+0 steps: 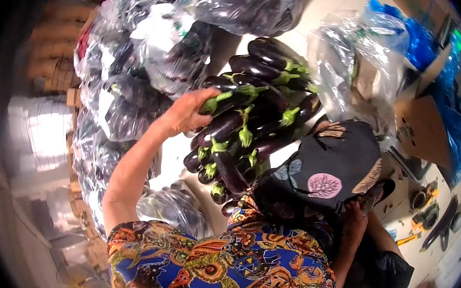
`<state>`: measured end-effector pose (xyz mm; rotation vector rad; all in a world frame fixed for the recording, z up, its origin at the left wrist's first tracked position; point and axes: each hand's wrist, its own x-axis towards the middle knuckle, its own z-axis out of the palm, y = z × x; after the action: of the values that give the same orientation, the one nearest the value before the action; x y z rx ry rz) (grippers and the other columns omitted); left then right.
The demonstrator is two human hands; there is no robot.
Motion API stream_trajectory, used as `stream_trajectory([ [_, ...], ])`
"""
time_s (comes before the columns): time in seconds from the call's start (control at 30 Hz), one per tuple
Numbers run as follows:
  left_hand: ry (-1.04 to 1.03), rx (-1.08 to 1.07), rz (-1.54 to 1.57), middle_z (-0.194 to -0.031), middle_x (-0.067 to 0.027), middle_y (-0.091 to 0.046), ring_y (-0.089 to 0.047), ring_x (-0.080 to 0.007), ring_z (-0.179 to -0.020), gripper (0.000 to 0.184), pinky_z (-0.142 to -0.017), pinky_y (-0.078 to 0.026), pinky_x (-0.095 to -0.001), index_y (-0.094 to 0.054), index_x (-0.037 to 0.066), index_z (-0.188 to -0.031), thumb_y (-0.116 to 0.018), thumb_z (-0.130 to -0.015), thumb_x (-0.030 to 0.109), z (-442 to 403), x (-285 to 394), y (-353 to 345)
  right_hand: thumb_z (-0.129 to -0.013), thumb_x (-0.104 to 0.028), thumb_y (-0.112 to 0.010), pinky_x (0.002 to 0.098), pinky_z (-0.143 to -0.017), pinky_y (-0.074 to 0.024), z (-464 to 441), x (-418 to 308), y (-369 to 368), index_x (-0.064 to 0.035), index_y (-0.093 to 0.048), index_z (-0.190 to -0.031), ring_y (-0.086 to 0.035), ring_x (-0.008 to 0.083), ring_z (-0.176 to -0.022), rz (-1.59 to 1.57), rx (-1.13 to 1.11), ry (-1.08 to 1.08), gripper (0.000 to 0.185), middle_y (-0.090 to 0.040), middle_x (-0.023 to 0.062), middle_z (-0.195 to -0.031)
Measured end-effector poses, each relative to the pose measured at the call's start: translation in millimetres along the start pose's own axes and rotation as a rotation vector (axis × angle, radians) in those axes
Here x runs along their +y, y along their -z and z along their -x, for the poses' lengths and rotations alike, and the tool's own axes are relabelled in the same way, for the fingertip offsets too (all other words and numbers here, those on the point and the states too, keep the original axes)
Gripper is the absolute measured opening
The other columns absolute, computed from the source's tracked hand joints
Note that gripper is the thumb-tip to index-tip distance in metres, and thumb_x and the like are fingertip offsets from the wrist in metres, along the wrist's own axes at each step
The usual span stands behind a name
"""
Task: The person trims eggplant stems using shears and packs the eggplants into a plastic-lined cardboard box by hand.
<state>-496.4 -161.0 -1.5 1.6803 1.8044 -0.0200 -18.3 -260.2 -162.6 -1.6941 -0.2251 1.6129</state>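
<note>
A heap of glossy dark purple eggplants with green caps and stems lies on the pale floor in front of me. My left hand reaches over the heap's left side, its fingers closed about the stem end of an eggplant. Beside my knee, covered in dark patterned cloth, my right hand is closed. A dark, narrow thing shows at its fingers, too unclear to name.
Clear plastic bags full of dark produce are piled on the left, and another bag lies beyond the heap. Crumpled clear plastic, a cardboard box and blue plastic are at the right. Tape rolls lie on the floor.
</note>
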Motion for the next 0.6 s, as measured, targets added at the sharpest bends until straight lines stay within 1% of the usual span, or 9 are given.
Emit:
stream_trajectory([
  [0.03, 0.042, 0.005, 0.055, -0.108, -0.0190, -0.062, -0.061, -0.0350, -0.097, 0.057, -0.087, -0.049, -0.0403, -0.050, 0.005, -0.126, -0.067, -0.071, 0.010, 17.4, -36.0, -14.0, -0.090, -0.021, -0.064, 0.0288, -0.076, -0.0461, 1.7, -2.0, -4.7, -0.0008, -0.054, -0.118, -0.059, 0.0154, -0.087, -0.006, -0.041, 0.002, 0.036, -0.062, 0.0063, -0.097],
  [0.1, 0.095, 0.176, 0.033, -0.110, -0.0198, -0.062, -0.061, -0.0363, -0.099, 0.061, -0.087, -0.049, -0.0411, -0.049, 0.006, -0.128, -0.070, -0.071, 0.009, 56.1, -85.1, -50.9, -0.090, -0.021, -0.063, 0.0288, -0.076, -0.0463, 1.1, -4.3, -5.6, -0.0001, -0.053, -0.118, -0.060, 0.0157, -0.088, -0.024, -0.117, 0.008, 0.036, -0.062, 0.0068, -0.098],
  [0.17, 0.188, 0.249, -0.040, -0.108, -0.0216, -0.063, -0.063, -0.0352, -0.096, 0.062, -0.084, -0.049, -0.0395, -0.049, 0.005, -0.127, -0.077, -0.071, 0.011, 90.8, -134.7, -85.8, -0.090, -0.021, -0.063, 0.0291, -0.077, -0.0466, -8.9, 5.8, 2.4, -0.0002, -0.052, -0.119, -0.060, 0.0165, -0.089, 0.016, -0.095, -0.059, 0.037, -0.063, 0.0073, -0.099],
  [0.2, 0.208, 0.221, -0.035, -0.109, -0.0218, -0.062, -0.062, -0.0389, -0.098, 0.065, -0.084, -0.050, -0.0405, -0.049, 0.006, -0.127, -0.077, -0.069, 0.009, 107.8, -171.9, -105.8, -0.090, -0.020, -0.063, 0.0292, -0.078, -0.0467, -16.1, 14.2, 11.0, -0.0002, -0.052, -0.120, -0.061, 0.0169, -0.090, 0.035, -0.076, -0.089, 0.038, -0.063, 0.0076, -0.099],
  [0.23, 0.198, 0.192, -0.104, -0.110, -0.0196, -0.061, -0.061, -0.0383, -0.100, 0.064, -0.084, -0.049, -0.0416, -0.050, 0.008, -0.126, -0.077, -0.068, 0.006, 121.4, -193.4, -121.0, -0.090, -0.020, -0.063, 0.0294, -0.078, -0.0469, -26.0, 28.2, 24.1, -0.0003, -0.052, -0.120, -0.061, 0.0174, -0.090, 0.074, -0.076, -0.045, 0.038, -0.063, 0.0079, -0.100],
  [0.3, 0.164, 0.196, -0.223, -0.111, -0.0156, -0.060, -0.058, -0.0369, -0.104, 0.058, -0.086, -0.046, -0.0453, -0.053, 0.012, -0.122, -0.074, -0.069, 0.004, 136.1, -205.0, -131.6, -0.090, -0.020, -0.063, 0.0298, -0.077, -0.0474, -40.8, 46.3, 39.4, -0.0005, -0.051, -0.121, -0.061, 0.0181, -0.090, 0.124, -0.072, 0.007, 0.038, -0.063, 0.0084, -0.100],
  [0.4, 0.325, 0.399, -0.323, -0.113, -0.0117, -0.059, -0.056, -0.0355, -0.109, 0.054, -0.089, -0.043, -0.0486, -0.054, 0.015, -0.120, -0.073, -0.071, 0.005, 139.3, -235.2, -156.8, -0.091, -0.019, -0.064, 0.0305, -0.076, -0.0481, -30.7, 30.3, 27.1, -0.0010, -0.051, -0.122, -0.061, 0.0189, -0.089, 0.098, -0.047, -0.050, 0.038, -0.063, 0.0087, -0.099],
  [0.5, 0.524, 0.392, -0.224, -0.119, -0.0071, -0.058, -0.052, -0.0296, -0.117, 0.052, -0.094, -0.039, -0.0494, -0.055, 0.018, -0.118, -0.072, -0.071, 0.003, 123.3, -242.5, -171.4, -0.091, -0.018, -0.064, 0.0304, -0.073, -0.0481, -21.8, 23.0, 17.1, -0.0020, -0.051, -0.122, -0.061, 0.0183, -0.088, 0.057, -0.051, -0.060, 0.037, -0.062, 0.0080, -0.097],
  [0.6, 0.546, 0.465, -0.212, -0.123, -0.0065, -0.056, -0.052, -0.0300, -0.117, 0.053, -0.093, -0.042, -0.0485, -0.054, 0.019, -0.122, -0.071, -0.074, 0.002, 106.0, -257.2, -198.2, -0.091, -0.017, -0.063, 0.0310, -0.072, -0.0481, -27.4, 31.7, 25.7, -0.0035, -0.052, -0.121, -0.061, 0.0177, -0.086, 0.043, -0.047, -0.071, 0.035, -0.062, 0.0070, -0.094],
])
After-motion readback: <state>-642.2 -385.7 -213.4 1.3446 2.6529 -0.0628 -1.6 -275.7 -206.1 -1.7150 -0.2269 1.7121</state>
